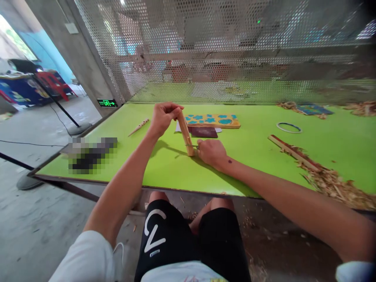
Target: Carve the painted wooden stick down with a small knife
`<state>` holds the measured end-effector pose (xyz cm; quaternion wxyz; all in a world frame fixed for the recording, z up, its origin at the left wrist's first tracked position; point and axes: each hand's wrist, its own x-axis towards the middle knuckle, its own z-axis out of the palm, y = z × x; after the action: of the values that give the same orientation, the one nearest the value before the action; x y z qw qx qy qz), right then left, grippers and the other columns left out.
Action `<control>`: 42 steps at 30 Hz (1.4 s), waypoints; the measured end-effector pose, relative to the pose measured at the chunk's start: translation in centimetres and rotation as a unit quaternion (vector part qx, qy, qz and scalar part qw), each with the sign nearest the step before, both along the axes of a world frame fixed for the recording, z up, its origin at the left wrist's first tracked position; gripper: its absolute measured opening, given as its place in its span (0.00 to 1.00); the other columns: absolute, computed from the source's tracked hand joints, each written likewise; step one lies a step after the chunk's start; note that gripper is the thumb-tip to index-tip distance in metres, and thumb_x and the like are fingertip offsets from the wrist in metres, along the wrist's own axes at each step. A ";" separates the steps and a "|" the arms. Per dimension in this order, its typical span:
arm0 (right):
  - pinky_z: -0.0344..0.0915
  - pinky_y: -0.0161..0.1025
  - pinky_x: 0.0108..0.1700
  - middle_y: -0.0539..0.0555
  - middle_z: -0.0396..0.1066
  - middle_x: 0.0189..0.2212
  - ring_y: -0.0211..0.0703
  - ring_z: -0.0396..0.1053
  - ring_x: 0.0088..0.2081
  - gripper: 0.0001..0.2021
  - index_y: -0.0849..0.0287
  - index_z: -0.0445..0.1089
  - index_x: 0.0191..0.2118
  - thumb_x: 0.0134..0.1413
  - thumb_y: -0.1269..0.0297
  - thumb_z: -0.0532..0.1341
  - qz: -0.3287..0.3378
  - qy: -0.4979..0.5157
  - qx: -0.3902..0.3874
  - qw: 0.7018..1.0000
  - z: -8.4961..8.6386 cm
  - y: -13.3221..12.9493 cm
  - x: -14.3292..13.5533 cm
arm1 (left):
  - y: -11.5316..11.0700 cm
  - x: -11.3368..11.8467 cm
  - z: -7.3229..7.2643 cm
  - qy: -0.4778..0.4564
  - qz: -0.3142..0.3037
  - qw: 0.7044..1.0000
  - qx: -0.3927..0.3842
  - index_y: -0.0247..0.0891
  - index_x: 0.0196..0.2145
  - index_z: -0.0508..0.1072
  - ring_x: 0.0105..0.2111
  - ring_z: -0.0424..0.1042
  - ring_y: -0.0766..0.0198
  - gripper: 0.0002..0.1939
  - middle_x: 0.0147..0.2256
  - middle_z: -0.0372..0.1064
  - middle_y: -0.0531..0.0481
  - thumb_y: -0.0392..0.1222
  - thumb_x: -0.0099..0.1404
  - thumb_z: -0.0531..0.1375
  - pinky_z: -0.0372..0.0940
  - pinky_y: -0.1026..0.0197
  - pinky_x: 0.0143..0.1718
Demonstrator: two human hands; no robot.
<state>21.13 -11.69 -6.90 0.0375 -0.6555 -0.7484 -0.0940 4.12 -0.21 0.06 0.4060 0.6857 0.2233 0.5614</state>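
My left hand (163,119) pinches the top end of a narrow wooden strip (184,130) between thumb and fingers. The strip stands tilted, its lower end down at the green table (164,172). Closed in a fist, my right hand (212,152) grips a small knife (191,145), whose handle is mostly hidden by the fingers. The thin blade lies across the strip near its bottom end. Just behind the strip are a yellow board (230,126) with blue patches and a dark red sheet (204,132).
A pointed wooden piece (139,127) lies left of my left hand. To the right are a pale ring (289,127), a longer wooden stick (293,152) and a heap of shavings (337,188). A perforated metal screen (205,66) rises along the table's back edge.
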 end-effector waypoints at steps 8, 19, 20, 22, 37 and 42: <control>0.61 0.40 0.35 0.60 0.79 0.34 0.53 0.76 0.36 0.12 0.59 0.72 0.46 0.64 0.61 0.55 -0.024 0.007 0.060 0.998 0.7 0.9 -0.5 | -0.2 0.4 -0.3 -0.004 -0.065 0.998 -0.003 0.35 0.32 0.80 0.26 0.72 0.69 0.09 0.26 0.74 0.49 0.44 0.59 0.69 0.66 0.65 0.29; 0.61 0.40 0.36 0.63 0.78 0.34 0.54 0.76 0.37 0.11 0.63 0.71 0.44 0.63 0.64 0.55 -0.008 0.028 0.040 0.999 0.5 0.9 -0.5 | 0.5 0.2 -0.8 -0.002 -0.063 0.998 0.004 0.37 0.32 0.79 0.25 0.72 0.68 0.06 0.25 0.74 0.49 0.42 0.60 0.68 0.65 0.64 0.28; 0.61 0.40 0.35 0.63 0.78 0.34 0.53 0.76 0.37 0.10 0.63 0.71 0.43 0.63 0.65 0.56 -0.006 0.024 0.032 0.999 0.4 0.6 -0.3 | 0.6 0.0 -0.8 -0.001 -0.067 0.998 0.000 0.37 0.32 0.80 0.26 0.72 0.67 0.06 0.25 0.74 0.49 0.42 0.59 0.68 0.65 0.64 0.29; 0.61 0.39 0.36 0.63 0.78 0.33 0.53 0.76 0.37 0.10 0.63 0.72 0.43 0.62 0.67 0.56 0.003 0.015 0.016 1.000 0.4 0.2 0.1 | 0.7 -0.3 -0.7 0.002 -0.067 0.998 -0.007 0.38 0.32 0.79 0.26 0.72 0.67 0.07 0.25 0.75 0.49 0.43 0.59 0.69 0.66 0.63 0.29; 0.65 0.41 0.36 0.63 0.78 0.35 0.53 0.78 0.36 0.14 0.62 0.70 0.48 0.67 0.70 0.49 -0.010 0.006 0.030 0.999 1.3 0.3 -2.0 | -2.1 1.9 0.5 -0.095 -0.190 0.959 -0.187 0.39 0.28 0.67 0.20 0.63 0.69 0.10 0.19 0.56 0.55 0.44 0.65 0.59 0.65 0.61 0.27; 0.66 0.42 0.35 0.66 0.78 0.34 0.54 0.78 0.35 0.16 0.65 0.72 0.47 0.68 0.66 0.49 -0.005 0.020 -0.042 0.999 2.1 -0.6 -3.0 | -1.9 1.5 0.6 -0.057 -0.136 0.973 -0.177 0.40 0.21 0.59 0.17 0.56 0.70 0.24 0.18 0.48 0.54 0.56 0.69 0.55 0.59 0.61 0.22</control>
<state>18.08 -12.31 -4.84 0.0243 -0.6618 -0.7476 -0.0499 5.66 -2.08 0.69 0.6057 0.5932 0.2005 0.4909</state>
